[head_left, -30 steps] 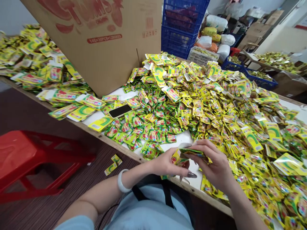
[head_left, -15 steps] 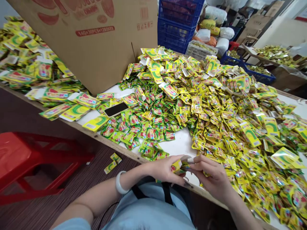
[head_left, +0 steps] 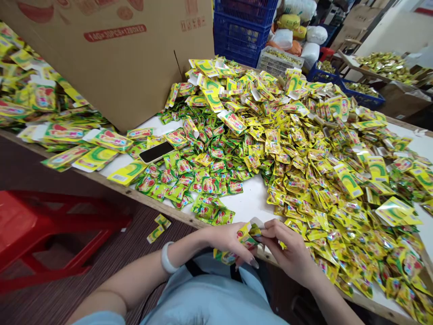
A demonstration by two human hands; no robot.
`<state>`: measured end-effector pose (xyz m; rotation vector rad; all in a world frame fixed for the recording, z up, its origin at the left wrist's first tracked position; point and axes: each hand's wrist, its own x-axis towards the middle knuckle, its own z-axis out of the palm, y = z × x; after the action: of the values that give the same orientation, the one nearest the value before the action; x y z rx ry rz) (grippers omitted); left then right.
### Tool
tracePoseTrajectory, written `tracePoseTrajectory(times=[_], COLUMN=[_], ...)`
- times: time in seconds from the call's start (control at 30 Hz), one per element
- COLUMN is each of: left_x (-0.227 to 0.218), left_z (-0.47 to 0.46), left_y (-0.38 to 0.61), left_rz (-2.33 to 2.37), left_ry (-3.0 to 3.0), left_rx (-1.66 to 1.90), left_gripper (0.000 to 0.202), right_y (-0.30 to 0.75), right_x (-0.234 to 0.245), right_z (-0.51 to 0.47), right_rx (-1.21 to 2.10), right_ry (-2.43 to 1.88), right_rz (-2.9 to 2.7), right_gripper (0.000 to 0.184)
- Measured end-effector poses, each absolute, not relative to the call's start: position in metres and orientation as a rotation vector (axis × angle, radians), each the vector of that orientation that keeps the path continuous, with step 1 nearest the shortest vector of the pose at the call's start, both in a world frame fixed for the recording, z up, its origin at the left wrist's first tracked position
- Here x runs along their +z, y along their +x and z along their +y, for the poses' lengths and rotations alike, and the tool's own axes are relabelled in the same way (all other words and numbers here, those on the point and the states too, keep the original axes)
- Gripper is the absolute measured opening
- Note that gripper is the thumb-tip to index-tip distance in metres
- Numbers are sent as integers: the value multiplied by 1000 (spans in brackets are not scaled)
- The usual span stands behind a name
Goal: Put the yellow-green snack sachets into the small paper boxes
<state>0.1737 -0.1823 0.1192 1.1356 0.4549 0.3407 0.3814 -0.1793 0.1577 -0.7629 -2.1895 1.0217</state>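
Observation:
My left hand [head_left: 225, 237] is wrapped round a small yellow-and-green printed box [head_left: 244, 234], whose pale end flap stands open towards the right. Below the palm a yellow-green printed piece [head_left: 225, 257] shows; whether it belongs to the same box I cannot tell. At the box's open end, my right hand [head_left: 287, 246] pinches a small shiny sachet [head_left: 255, 231], partly hidden by the fingers. Green sachets [head_left: 211, 210] with a red fruit print lie just beyond the left hand. A large heap of yellow sachets [head_left: 304, 180] spreads beyond and right of my right hand.
A big carton [head_left: 135, 76] stands on the table, with flat boxes [head_left: 108, 140] piled beside it. A phone [head_left: 156, 152] lies near them. Blue crates [head_left: 240, 38] are stacked behind. A red stool [head_left: 20, 230] is at left; two small packets [head_left: 158, 228] lie on the floor.
Both hands have shifted slightly left, the left hand turning so more of the box shows. The right fingers stay at its open end. The view has moved a little.

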Motion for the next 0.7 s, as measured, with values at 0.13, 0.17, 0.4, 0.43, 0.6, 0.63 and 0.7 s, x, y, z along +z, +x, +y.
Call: tracePoseTrajectory(times=[0.13,0.17,0.4,0.43,0.6,0.63,0.7], left_x=[120,120,106,106,115,118,122], left_z=[-185,-186,-193,-193,-190,-188,-179], left_y=[175,176,184,184,185,184,178], left_rz=[396,384,347,344,479,515,653], left_ry=[1027,1001,968,951,1080,1173,1401], left_rx=[318,300,237,252,537,590,681], left_gripper=[40,41,44,44,87,95,91], right_y=[380,380,379,378,382,390,415], right_x=[154,152,162,167,192,196,199], right_z=[-182,-183,-188,-188,-182,-178,-167], right_rx=[1145,1195,1323,1427,1323,1143,744], right_ry=[-831,-850,-809,-790,-768,-839,-1082], right_rz=[-2104,-2104,-2212,-2248,-2282,-2225,-2066], right_gripper=[15,16,28,31,38,38,36])
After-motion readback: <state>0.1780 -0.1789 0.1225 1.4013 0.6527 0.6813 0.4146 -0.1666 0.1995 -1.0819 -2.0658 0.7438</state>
